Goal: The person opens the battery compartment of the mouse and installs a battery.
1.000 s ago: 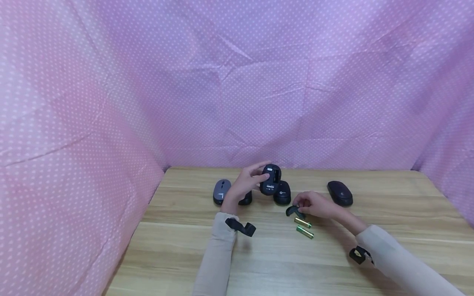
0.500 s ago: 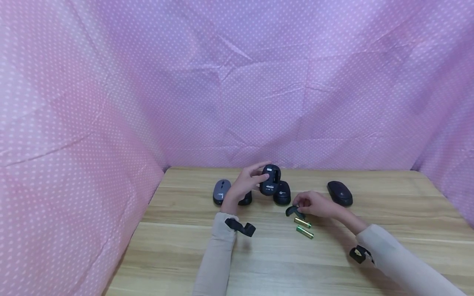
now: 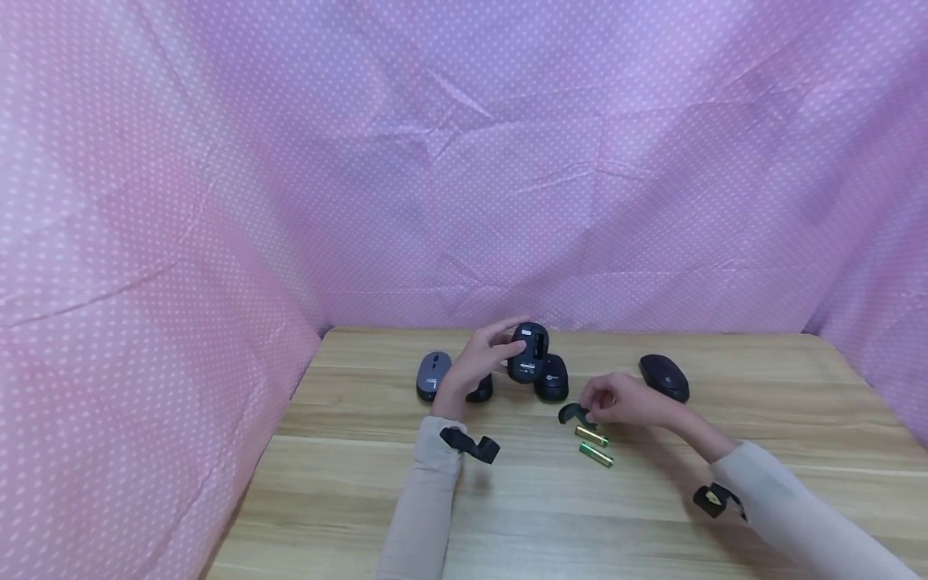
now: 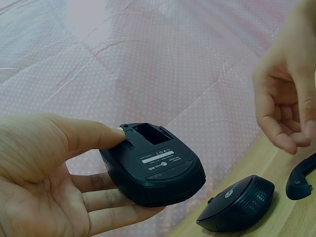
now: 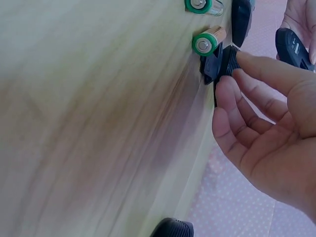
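Black mouse [image 3: 529,366], battery slot [image 3: 539,346] bare, is gripped by the left hand [image 3: 475,364] just below frame centre; farther right, the right hand [image 3: 619,400] has edged rightward at the cover [image 3: 570,410], perhaps letting go, grip unclear.

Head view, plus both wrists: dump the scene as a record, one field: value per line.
left hand: holds a rounded black plastic mouse, underside showing
mouse slot: uncovered, no battery visible inside
right hand: fingertips at a curved black plastic cover; firm grip unclear
batteries: two green-and-gold cylinders, lying beside the cover
other mice: one grey-topped oval mouse, two black oval mice
partly hidden: black rounded object behind left wrist
surface: light wood-grain table
backdrop: pink-purple white-dotted cloth
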Demonstrator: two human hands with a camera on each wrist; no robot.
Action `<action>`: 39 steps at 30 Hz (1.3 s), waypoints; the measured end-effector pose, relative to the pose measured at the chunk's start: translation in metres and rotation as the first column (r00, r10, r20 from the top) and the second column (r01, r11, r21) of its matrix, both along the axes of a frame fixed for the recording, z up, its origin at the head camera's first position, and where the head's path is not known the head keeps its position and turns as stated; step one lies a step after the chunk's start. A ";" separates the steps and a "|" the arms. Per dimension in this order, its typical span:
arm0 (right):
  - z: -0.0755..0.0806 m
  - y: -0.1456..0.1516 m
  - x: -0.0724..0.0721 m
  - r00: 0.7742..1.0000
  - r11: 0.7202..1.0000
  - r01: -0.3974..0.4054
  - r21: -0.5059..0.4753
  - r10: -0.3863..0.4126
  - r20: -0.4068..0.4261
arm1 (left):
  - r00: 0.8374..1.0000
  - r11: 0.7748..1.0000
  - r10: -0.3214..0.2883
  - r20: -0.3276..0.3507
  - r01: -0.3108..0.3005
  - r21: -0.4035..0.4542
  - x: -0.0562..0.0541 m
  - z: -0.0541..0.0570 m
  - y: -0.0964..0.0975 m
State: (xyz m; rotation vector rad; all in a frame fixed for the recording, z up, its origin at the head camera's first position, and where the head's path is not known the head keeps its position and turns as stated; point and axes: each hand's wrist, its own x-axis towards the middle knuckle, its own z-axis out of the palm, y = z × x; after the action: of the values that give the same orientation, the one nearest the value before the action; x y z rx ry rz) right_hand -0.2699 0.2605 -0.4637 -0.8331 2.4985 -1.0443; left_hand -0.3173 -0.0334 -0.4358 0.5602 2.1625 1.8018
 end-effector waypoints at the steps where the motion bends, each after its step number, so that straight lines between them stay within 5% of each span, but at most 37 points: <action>1: 0.000 0.001 0.001 1.000 1.000 -0.008 0.000 0.008 0.008 | 1.000 1.000 -0.001 0.000 0.001 0.000 0.000 0.000 0.000; 11: -0.003 0.006 0.008 0.995 0.995 -0.102 -0.015 0.102 0.005 | 1.000 1.000 -0.002 0.000 0.002 0.005 -0.001 0.000 -0.001; 39: -0.001 0.004 0.013 0.992 0.994 -0.105 0.042 0.102 0.080 | 1.000 1.000 0.023 0.011 -0.023 0.011 -0.003 -0.001 -0.001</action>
State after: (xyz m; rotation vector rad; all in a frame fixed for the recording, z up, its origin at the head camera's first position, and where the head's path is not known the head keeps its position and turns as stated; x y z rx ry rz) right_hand -0.2571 0.2647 -0.4648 -0.8810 2.3780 -0.9629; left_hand -0.3204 -0.0344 -0.4372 0.5284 2.1619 1.8257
